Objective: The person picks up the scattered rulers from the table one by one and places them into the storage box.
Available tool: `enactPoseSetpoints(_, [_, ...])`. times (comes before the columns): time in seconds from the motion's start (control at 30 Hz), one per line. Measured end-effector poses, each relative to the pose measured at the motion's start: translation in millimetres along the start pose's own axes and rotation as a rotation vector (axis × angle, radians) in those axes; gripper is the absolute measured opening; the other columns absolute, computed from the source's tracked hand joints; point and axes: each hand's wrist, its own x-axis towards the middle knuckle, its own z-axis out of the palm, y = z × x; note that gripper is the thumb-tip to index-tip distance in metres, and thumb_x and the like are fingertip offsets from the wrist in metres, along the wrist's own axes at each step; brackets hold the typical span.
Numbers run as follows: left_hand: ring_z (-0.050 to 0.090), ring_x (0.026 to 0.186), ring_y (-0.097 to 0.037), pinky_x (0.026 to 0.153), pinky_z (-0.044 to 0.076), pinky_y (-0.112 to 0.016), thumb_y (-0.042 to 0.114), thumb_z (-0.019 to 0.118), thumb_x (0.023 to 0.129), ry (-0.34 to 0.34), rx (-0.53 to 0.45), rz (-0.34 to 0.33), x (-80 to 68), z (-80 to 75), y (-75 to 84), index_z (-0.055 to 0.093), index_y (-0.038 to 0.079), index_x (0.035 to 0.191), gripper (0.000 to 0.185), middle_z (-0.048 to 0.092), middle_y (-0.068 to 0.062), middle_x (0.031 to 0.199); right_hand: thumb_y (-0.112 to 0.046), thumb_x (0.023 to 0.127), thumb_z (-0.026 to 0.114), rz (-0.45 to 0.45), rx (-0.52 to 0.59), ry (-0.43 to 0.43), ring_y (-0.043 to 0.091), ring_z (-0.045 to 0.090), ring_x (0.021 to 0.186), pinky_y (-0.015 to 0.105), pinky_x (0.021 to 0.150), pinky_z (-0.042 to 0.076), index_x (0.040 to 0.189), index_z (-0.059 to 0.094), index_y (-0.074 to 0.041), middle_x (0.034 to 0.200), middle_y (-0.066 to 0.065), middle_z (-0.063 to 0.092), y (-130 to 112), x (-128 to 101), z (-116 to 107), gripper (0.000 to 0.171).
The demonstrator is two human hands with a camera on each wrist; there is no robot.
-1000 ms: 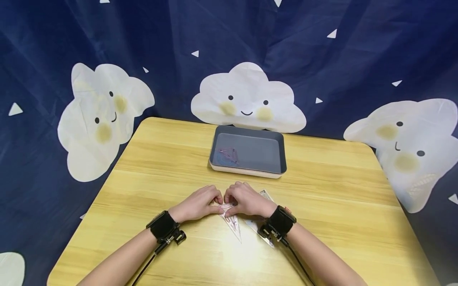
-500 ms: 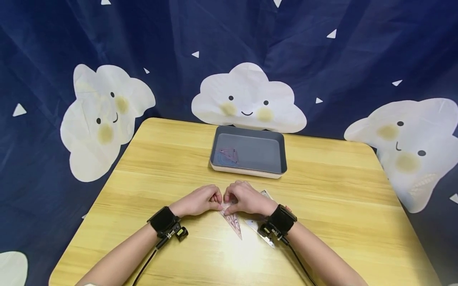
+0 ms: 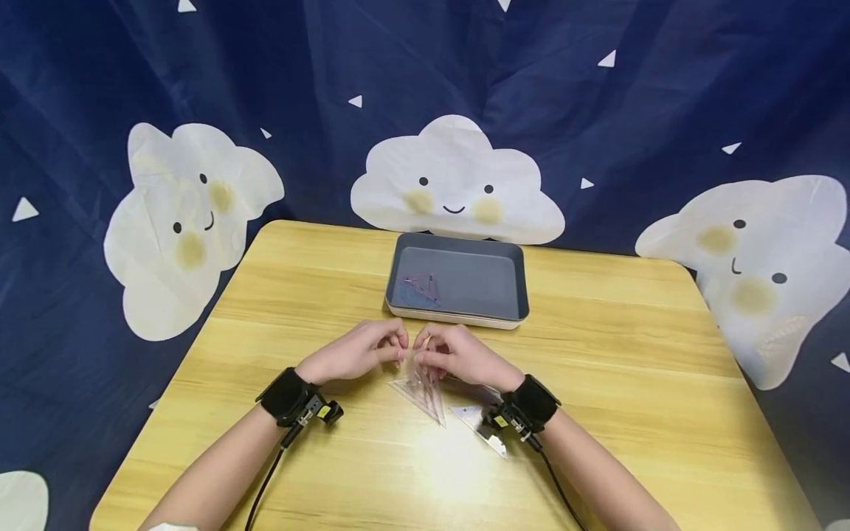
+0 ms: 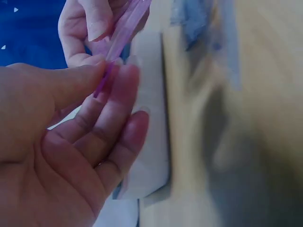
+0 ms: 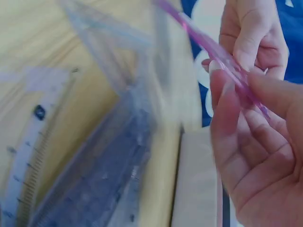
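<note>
A dark blue backdrop [image 3: 598, 110] printed with smiling white clouds hangs behind a light wooden surface [image 3: 631, 369] with rounded corners. Toward the far middle of the surface sits a shallow grey tray [image 3: 518, 284] with a pale base, and a few thin pink and blue pieces [image 3: 420, 287] lie in its left part; what they are is too small to tell. In front of the tray, both forearms reach in from the near edge, each with a black wrist strap and a cable trailing back. The left hand [image 3: 355, 354] and the right hand [image 3: 458, 356] meet close together at the middle of the surface, just near of the tray. Between them they hold a clear pink triangle ruler [image 3: 421, 383], its upper end lifted off the surface and its long point slanting down toward the near side. The left hand's fingers [image 4: 120, 82] are pinched on the ruler's thin pink edge, thumb against fingertips, and the right hand's fingers [image 5: 227, 90] pinch the same edge from the other side. Just beside the right wrist a second clear triangle ruler [image 3: 481, 428] lies flat on the surface, its printed scale showing in the right wrist view, partly under the forearm.
</note>
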Motion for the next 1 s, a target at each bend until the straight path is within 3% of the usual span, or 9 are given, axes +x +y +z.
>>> enactPoseSetpoints(0.13, [0.07, 0.089, -0.02, 0.079, 0.057, -0.032, 0.012, 0.063, 0.105, 0.061, -0.004, 0.005, 2.6, -6.8, 4.3, 0.063, 0.009, 0.108, 0.004, 0.072, -0.005, 0.097, -0.01, 0.105, 0.063, 0.026, 0.08, 0.054, 0.022, 0.071, 0.068, 0.043, 0.064, 0.062, 0.122, 0.065, -0.004, 0.079, 0.004, 0.072, -4, -3, -5, 0.017])
enactPoseSetpoints(0.47, [0.071, 0.092, -0.032, 0.077, 0.056, -0.033, 0.011, 0.063, 0.105, 0.139, -0.007, 0.027, 18.0, -16.9, 17.0, 0.064, 0.007, 0.108, 0.005, 0.074, -0.011, 0.099, -0.008, 0.106, 0.062, 0.037, 0.115, 0.148, 0.023, 0.073, 0.071, 0.053, 0.067, 0.062, 0.127, 0.065, -0.002, 0.092, 0.011, 0.073, -8, -5, -22, 0.022])
enactPoseSetpoints(0.57, [0.07, 0.09, -0.033, 0.075, 0.054, -0.033, 0.012, 0.065, 0.105, 0.17, 0.01, 0.05, 30.9, -23.6, 18.7, 0.065, 0.007, 0.105, 0.005, 0.073, -0.009, 0.097, -0.005, 0.104, 0.064, 0.033, 0.122, 0.205, 0.024, 0.073, 0.072, 0.056, 0.07, 0.061, 0.128, 0.065, 0.001, 0.097, 0.015, 0.071, -10, -3, -32, 0.025])
enactPoseSetpoints(0.73, [0.07, 0.086, -0.022, 0.075, 0.055, -0.033, 0.013, 0.066, 0.104, 0.193, 0.053, 0.063, 54.1, -35.7, 21.5, 0.067, 0.009, 0.101, 0.005, 0.074, -0.003, 0.094, -0.002, 0.102, 0.066, 0.066, 0.159, 0.295, 0.025, 0.074, 0.073, 0.056, 0.073, 0.06, 0.127, 0.065, 0.002, 0.097, 0.018, 0.069, -5, 5, -51, 0.026])
enactPoseSetpoints(1.0, [0.065, 0.085, -0.016, 0.076, 0.054, -0.032, 0.02, 0.077, 0.098, 0.18, 0.15, 0.044, 99.7, -49.9, 24.2, 0.066, 0.004, 0.11, 0.023, 0.071, -0.004, 0.095, 0.001, 0.1, 0.067, 0.135, 0.201, 0.417, 0.02, 0.074, 0.07, 0.037, 0.068, 0.063, 0.125, 0.063, 0.007, 0.1, 0.022, 0.069, 8, 22, -77, 0.026])
